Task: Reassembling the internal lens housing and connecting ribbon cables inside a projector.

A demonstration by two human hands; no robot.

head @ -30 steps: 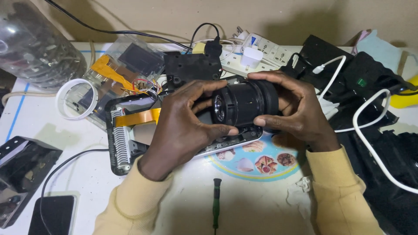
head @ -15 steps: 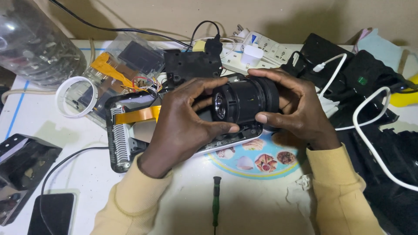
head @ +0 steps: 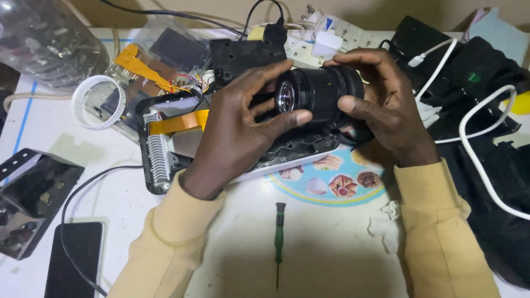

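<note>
Both hands hold a black cylindrical lens barrel with a glass front element point(head: 317, 95) above the white worktable point(head: 331, 259). It lies on its side, glass end towards the left, over an opened dark plastic device casing with a white edge point(head: 287, 154). The left hand point(head: 237, 132) curls around the glass end, thumb under the front and fingers over the top. The right hand point(head: 386, 110) wraps the rear of the barrel, its fingers closed firmly on the body.

Judging from this grip, the work is inspecting or fitting the lens. Doing it well probably calls for keeping fingertips off the glass, holding by the rim only. It likely also means keeping the barrel low over the casing so a slip costs little. A green-handled slim screwdriver point(head: 279, 243) lies near on the table below, and a crumpled white tissue point(head: 386, 221) rests beside the right sleeve. Orange flat ribbon cables point(head: 176, 122) lie just left of the left hand, and would probably be easy to snag.
</note>
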